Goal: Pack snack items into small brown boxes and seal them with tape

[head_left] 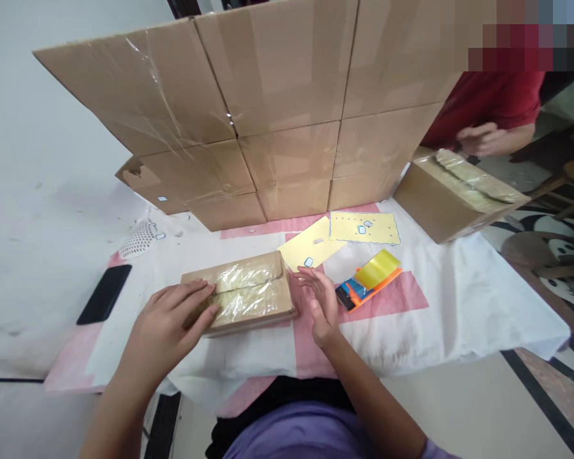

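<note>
In front of me a small cardboard box (249, 287) lies on the table, its top seam covered with shiny clear tape. My left hand (182, 312) rests over the box's left end, fingers stretched across the top. Beside the right end is my right hand (319, 303), its fingers loosely spread and nothing held; whether it touches the box I cannot tell. Just right of that hand lies a flat packet in yellow, blue and orange (370, 277). Behind it are a plain yellow sheet (301, 248) and a yellow card with a scalloped edge (385, 229).
A tall wall of joined cardboard (287, 76) stands across the table's back. At the left edge lies a black phone (105, 293), near a white perforated piece (138, 241). Another taped box (440, 197) is at the right, beside a person in a red shirt (502, 102).
</note>
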Tool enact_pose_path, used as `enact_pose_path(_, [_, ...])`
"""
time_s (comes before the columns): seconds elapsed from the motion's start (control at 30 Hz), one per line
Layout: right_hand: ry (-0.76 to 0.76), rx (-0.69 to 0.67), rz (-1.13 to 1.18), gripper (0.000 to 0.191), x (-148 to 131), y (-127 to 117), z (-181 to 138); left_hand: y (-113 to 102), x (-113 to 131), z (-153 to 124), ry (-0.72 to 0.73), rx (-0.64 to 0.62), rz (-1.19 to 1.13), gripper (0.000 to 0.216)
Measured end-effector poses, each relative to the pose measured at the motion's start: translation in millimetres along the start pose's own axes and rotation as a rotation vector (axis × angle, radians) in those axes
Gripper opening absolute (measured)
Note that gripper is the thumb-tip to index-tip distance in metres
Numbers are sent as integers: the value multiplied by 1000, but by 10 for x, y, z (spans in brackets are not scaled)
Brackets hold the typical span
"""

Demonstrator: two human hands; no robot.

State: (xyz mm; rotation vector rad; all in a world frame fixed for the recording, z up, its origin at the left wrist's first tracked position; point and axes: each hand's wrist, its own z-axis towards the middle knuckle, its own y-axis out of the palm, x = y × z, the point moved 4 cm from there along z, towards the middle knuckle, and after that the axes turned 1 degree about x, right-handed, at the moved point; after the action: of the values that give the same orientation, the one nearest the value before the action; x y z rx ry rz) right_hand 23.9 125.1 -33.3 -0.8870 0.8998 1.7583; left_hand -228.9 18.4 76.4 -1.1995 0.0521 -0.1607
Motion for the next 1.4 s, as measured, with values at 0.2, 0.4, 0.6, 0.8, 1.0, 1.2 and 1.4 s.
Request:
enact_pose_path(0.2, [34, -70, -56, 44, -49, 23, 3, 31, 202, 24, 20, -68, 174, 48])
enact_pose_path(0.4, [-94, -213, -204, 44, -120, 94, -6, 40, 123, 74, -45, -116, 105, 45])
enact_pose_path(0.6, [-102, -221, -232, 46, -94, 99, -11, 59, 293, 198, -58, -137, 83, 55])
enact_pose_path(0.8, [-106, -236, -225, 46, -95, 90, -7, 219, 488, 270, 34, -86, -42, 54])
enact_pose_path(1.0, [-103, -236, -200, 46, -80, 92, -8, 245, 513, 268, 33, -69, -79, 49])
enact_pose_path(1.2, [-96, -245, -220, 46, -85, 87, 2, 241, 652, 331, -17, -65, -13, 44])
enact_pose_path(1.4, [-91, -230, -223, 45, -98, 92, 7, 215, 704, 370, 12, -31, -22, 43])
